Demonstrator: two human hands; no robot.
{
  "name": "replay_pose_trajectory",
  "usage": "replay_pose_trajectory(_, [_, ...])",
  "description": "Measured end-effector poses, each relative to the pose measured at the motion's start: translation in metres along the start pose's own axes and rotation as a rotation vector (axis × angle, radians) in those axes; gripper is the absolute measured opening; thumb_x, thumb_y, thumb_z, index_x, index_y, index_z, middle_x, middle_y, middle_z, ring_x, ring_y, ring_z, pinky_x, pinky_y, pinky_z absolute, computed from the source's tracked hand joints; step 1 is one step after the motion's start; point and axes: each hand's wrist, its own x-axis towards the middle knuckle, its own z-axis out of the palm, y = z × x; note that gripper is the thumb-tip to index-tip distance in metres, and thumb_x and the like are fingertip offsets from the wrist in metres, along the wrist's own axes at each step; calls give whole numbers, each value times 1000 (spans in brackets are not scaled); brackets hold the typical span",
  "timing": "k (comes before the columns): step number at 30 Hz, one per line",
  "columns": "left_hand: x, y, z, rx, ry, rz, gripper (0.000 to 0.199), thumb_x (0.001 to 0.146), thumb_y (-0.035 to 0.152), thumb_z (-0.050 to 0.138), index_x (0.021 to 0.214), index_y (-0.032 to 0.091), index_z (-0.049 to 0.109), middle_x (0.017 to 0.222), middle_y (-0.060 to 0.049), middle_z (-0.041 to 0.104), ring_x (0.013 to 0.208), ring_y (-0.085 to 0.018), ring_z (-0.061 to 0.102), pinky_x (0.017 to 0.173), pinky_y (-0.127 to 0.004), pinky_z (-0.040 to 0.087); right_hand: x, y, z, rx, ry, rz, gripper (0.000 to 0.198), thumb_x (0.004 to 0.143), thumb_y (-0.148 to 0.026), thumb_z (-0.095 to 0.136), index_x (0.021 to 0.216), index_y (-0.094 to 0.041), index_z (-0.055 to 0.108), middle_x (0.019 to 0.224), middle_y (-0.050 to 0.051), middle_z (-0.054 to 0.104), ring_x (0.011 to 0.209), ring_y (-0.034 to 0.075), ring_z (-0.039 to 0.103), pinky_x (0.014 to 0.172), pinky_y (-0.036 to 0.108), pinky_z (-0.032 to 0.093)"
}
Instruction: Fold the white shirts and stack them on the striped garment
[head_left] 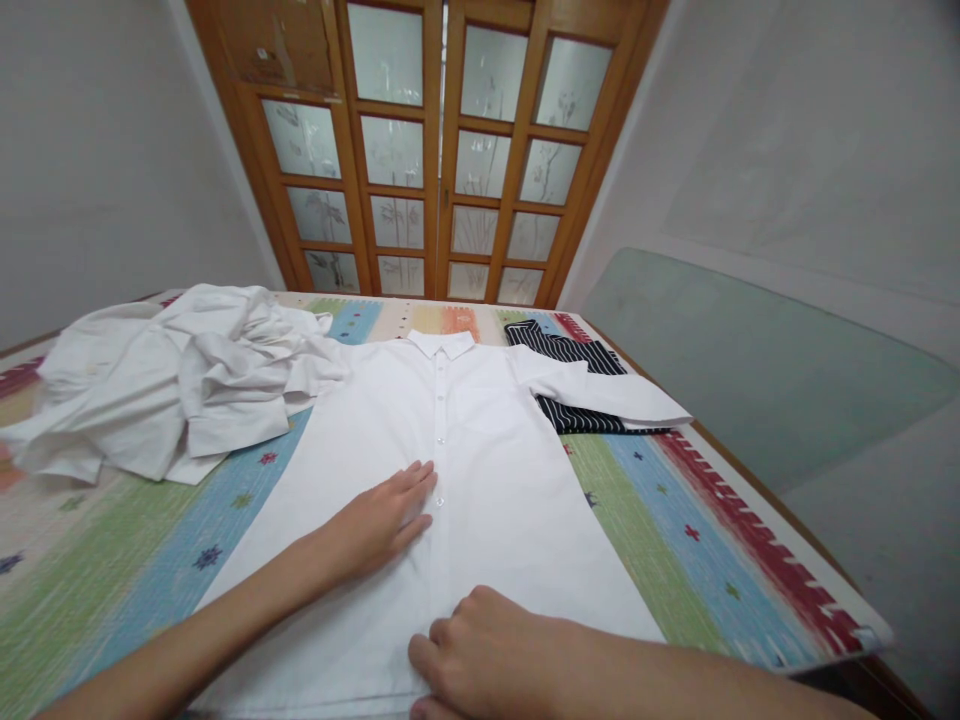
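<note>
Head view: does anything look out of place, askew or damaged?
One pane space at the upper left of the wooden doors holds a brown panel where the others show glass, perhaps a patch. Also, a sleeve of the flat white shirt lies over the striped cloth. Nothing looks spilled.

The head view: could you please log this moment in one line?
left hand: flat on spread white shirt | right hand: curled at its lower front | striped cloth: partly under sleeve

Wood-framed glass doors (433, 180), pale green panel (742, 350), multicoloured tablecloth (675, 530), crumpled white clothes (180, 380), striped black cloth (574, 415)
</note>
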Motion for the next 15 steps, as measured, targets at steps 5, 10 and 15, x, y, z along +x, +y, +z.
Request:
replay_pose_trajectory(5, [-21,-10,13,178,53,6,60,101,48,33,155,24,25,158,-6,30,147,-26,26,119,-49,26,6,-1,-2,-26,-55,-12,31,96,-41,52,92,-13,65,67,8,72,53,23,69,46,29,44])
replay_pose_trajectory(10, [-45,-8,11,270,109,58,67,100,49,36,157,27,10,159,-4,30,147,-26,27,119,-48,25,10,2,-24,-29,-177,-103,26,96,-33,55,98,-10,67,65,7,71,54,23,69,41,29,39])
replay_pose_trajectory(15, [-73,-13,6,323,157,84,72,97,52,42,157,29,9,157,-4,34,145,-26,31,120,-47,22,10,6,-30,-37,-233,-160,14,93,-21,59,98,-10,67,66,8,71,57,21,69,39,28,35])
